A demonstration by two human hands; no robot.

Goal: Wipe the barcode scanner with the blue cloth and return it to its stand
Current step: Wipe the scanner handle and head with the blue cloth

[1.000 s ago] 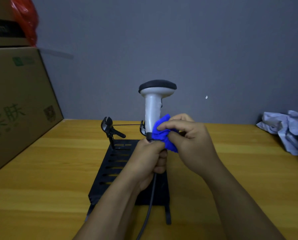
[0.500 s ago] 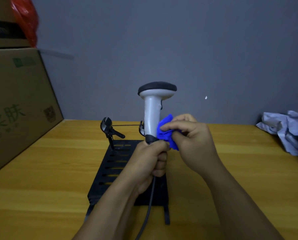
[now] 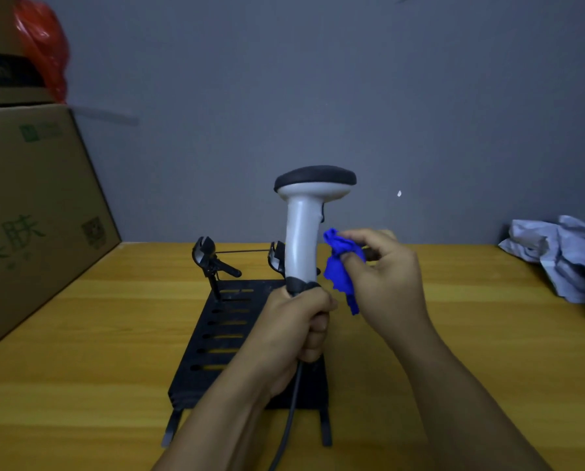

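While gripped upright at centre frame in the head view, barcode scanner (image 3: 301, 232): pale grey handle, dark rounded head at top, base buried in the left hand (image 3: 296, 331). Left hand closed tight round the scanner's lower end, fingers wrapped, thumb side up; dark cable (image 3: 289, 413) trailing down from under that fist toward the bottom edge of the frame. Right hand (image 3: 382, 277) just right of the handle, fingers pinched shut on the blue cloth (image 3: 340, 266), bunched and hanging below the fingertips. Cloth close beside the handle's right side; touching or a sliver apart, cannot tell. Scanner held above the black stand (image 3: 229, 334), clear of it, not seated. Stand lying flat on the wooden table (image 3: 80, 334) below centre, a slotted black plate with two feet toward the near edge and two clip-like holders (image 3: 206, 254) at its far end joined by a thin rod; right-hand holder partly hidden behind the scanner handle. Both forearms bare, entering from the bottom of the frame and converging at the middle. Large cardboard box (image 3: 29, 215) with green print along the left edge, standing on the table against the grey wall (image 3: 420, 96); a second box stacked on it in the upper left corner, with a red plastic bag (image 3: 43, 45) draped over. Crumpled pale grey-blue fabric (image 3: 562, 256) at the right edge, resting on the table by the wall, well apart from the hands. Small white speck on the wall right of the scanner head.
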